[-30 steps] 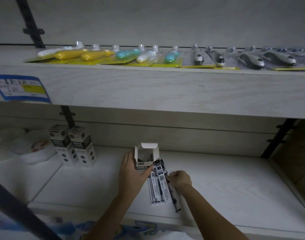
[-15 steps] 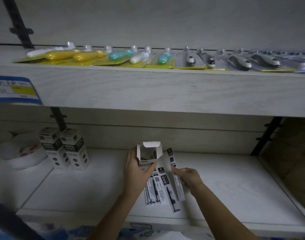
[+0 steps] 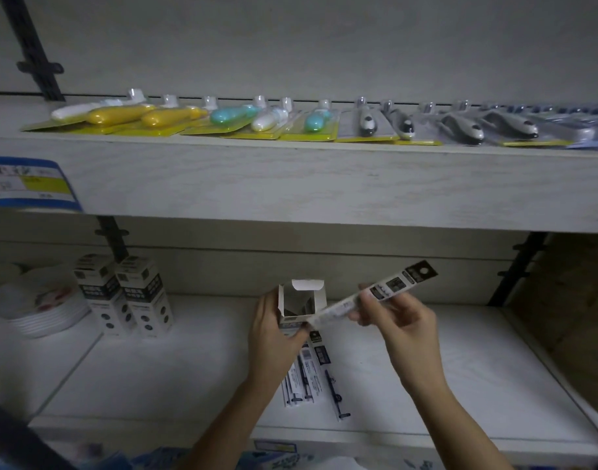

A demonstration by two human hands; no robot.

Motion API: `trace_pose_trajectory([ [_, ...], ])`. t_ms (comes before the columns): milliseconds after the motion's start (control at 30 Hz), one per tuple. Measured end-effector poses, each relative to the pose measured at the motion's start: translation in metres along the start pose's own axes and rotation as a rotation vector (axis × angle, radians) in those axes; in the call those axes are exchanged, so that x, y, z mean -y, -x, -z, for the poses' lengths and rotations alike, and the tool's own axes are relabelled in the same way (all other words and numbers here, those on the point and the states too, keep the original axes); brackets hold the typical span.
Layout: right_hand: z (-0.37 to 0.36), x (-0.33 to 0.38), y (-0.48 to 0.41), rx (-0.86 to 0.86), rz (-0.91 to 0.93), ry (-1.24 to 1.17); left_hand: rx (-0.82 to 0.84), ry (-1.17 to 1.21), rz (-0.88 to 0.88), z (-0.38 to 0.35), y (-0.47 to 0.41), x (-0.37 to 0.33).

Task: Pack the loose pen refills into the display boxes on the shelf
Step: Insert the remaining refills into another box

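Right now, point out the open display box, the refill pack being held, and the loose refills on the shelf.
open display box [image 3: 299, 300], head view, inner back wall.
held refill pack [image 3: 396, 283], head view, printed upper section.
loose refills [image 3: 304, 378], head view, middle of the pile.

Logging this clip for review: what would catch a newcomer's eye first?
The right hand pinches a refill pack, tilted, its lower end at the open display box that the left hand holds on the lower shelf. More loose refills lie just in front. Colourful blister packs line the upper shelf.
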State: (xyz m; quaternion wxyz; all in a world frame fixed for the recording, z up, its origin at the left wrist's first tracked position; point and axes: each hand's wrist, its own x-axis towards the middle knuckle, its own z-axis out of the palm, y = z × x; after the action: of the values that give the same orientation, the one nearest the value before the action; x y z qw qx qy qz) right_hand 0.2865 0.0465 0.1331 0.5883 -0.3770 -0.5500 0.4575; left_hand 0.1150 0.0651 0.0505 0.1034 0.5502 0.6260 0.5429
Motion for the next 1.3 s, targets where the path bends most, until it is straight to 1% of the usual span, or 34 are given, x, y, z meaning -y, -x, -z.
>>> trace_pose_trajectory([
  [67, -0.008, 0.014, 0.004, -0.053, 0.141, 0.051, -0.014, 0.011, -0.037, -0.002, 0.000, 0.000],
  [133, -0.013, 0.015, 0.004, -0.106, 0.290, 0.184, -0.018, 0.026, -0.029, -0.002, 0.001, -0.002],
  [200, -0.018, 0.009, 0.002, -0.137, 0.382, 0.283, -0.019, 0.035, -0.026, -0.003, 0.002, -0.005],
  [267, -0.022, 0.001, 0.000, -0.146, 0.429, 0.352, -0.016, 0.045, -0.028, -0.003, 0.003, -0.006],
  [400, -0.030, -0.011, -0.004, -0.083, 0.455, 0.491, -0.020, 0.070, -0.025, -0.004, 0.004, -0.005],
  [500, -0.035, -0.021, -0.006, -0.011, 0.429, 0.639, -0.029, 0.057, -0.030, -0.003, 0.004, -0.004],
  [600, -0.040, -0.026, -0.007, -0.021, 0.429, 0.751, -0.045, 0.060, -0.024, -0.001, 0.004, -0.004],
  [767, -0.045, -0.026, -0.006, 0.017, 0.413, 0.719, -0.069, 0.047, -0.052, 0.002, 0.004, -0.001],
  [867, -0.043, -0.026, -0.005, -0.002, 0.373, 0.643, -0.075, 0.042, -0.038, 0.005, 0.004, 0.000],
  [967, -0.035, -0.028, -0.004, -0.076, 0.287, 0.531, -0.075, 0.023, -0.044, 0.010, 0.004, 0.004],
  [1033, -0.026, -0.039, -0.005, -0.129, 0.196, 0.502, -0.072, 0.015, -0.044, 0.014, 0.005, 0.005],
  [1100, -0.017, -0.060, -0.009, -0.125, 0.049, 0.572, -0.070, 0.001, -0.051, 0.018, 0.005, 0.007],
  [1167, -0.010, -0.087, -0.014, -0.021, -0.109, 0.719, -0.072, -0.004, -0.053, 0.021, 0.006, 0.008],
  [1233, -0.007, -0.112, -0.017, 0.131, -0.242, 0.853, -0.081, 0.001, -0.048, 0.024, 0.006, 0.008],
  [1300, -0.008, -0.132, -0.016, 0.234, -0.360, 0.954, -0.082, 0.009, -0.044, 0.027, 0.007, 0.009],
])
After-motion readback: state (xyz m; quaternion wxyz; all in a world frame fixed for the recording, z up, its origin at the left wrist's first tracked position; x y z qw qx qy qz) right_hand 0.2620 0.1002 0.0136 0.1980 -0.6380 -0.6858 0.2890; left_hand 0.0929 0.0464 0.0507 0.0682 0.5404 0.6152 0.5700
